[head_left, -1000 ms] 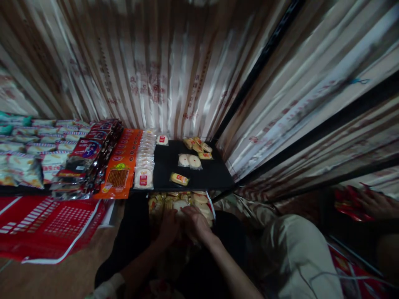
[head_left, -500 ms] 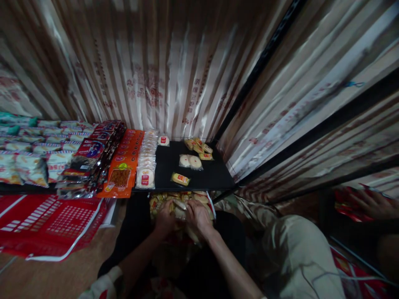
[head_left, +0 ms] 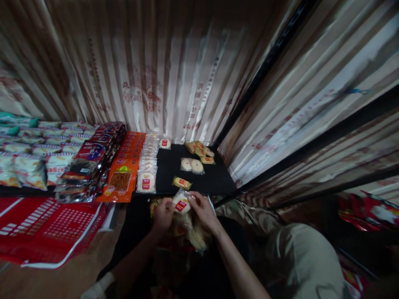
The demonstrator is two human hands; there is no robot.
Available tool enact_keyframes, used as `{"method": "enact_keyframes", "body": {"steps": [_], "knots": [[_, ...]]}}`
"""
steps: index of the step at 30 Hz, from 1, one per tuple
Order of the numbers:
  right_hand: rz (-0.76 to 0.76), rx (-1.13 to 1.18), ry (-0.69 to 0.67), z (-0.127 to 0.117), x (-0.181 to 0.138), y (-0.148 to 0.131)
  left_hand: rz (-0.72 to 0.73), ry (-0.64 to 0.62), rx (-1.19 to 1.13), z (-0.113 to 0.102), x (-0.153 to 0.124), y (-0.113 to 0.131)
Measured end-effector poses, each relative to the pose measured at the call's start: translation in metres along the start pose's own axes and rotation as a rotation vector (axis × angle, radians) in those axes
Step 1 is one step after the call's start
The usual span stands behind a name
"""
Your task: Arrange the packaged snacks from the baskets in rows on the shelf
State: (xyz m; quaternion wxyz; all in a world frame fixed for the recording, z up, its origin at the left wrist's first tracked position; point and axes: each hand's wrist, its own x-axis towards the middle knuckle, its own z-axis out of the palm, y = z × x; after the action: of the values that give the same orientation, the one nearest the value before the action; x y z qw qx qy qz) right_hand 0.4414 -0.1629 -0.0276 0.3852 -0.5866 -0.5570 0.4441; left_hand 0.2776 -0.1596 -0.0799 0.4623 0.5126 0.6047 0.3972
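Note:
Between my two hands is a clear-wrapped round rice cracker (head_left: 181,204) with a red label, held just in front of the shelf's front edge. My left hand (head_left: 164,215) is closed on its left side, and my right hand (head_left: 203,211) pinches the right edge of its wrapper. Below it, more wrapped snacks (head_left: 197,237) lie over my lap, blurred and partly hidden by my hands. On the black shelf (head_left: 166,166) close by are a small yellow snack pack (head_left: 182,182), two white round crackers (head_left: 192,165) and a cluster of yellow packs (head_left: 201,151).
Left along the shelf run a row of wrapped crackers (head_left: 146,182), orange snack bags (head_left: 121,182), dark packets (head_left: 89,155) and white bags (head_left: 29,168). A red basket (head_left: 62,228) sits below. A neighbour's knee (head_left: 302,253) and black frame bars (head_left: 299,160) are at right.
My hands have raised the rice cracker out of the packs at my lap, and its label now faces up. The other person's hand at far right has left the red packets.

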Motion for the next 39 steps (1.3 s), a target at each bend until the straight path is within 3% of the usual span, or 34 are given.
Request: {"method": "enact_keyframes", "body": {"steps": [5,10,14,22,27,39], "knots": [[0.047,0.289,0.003,0.004,0.011,0.004,-0.029,0.038,-0.115,0.001,0.007,0.018],[0.051,0.321,0.036,0.008,0.024,0.004,-0.077,0.086,-0.310,0.003,0.019,0.034],[0.024,0.318,0.070,0.008,0.044,-0.004,-0.084,0.083,-0.252,0.003,0.033,0.043],[-0.049,0.070,0.081,0.006,0.108,-0.022,0.275,0.242,0.151,0.015,0.055,0.059],[-0.092,-0.126,0.097,0.015,0.154,-0.026,0.231,0.263,0.268,0.024,0.082,0.067],[-0.019,-0.452,0.095,0.035,0.233,-0.020,0.062,0.192,0.404,0.038,0.164,0.064]]}}
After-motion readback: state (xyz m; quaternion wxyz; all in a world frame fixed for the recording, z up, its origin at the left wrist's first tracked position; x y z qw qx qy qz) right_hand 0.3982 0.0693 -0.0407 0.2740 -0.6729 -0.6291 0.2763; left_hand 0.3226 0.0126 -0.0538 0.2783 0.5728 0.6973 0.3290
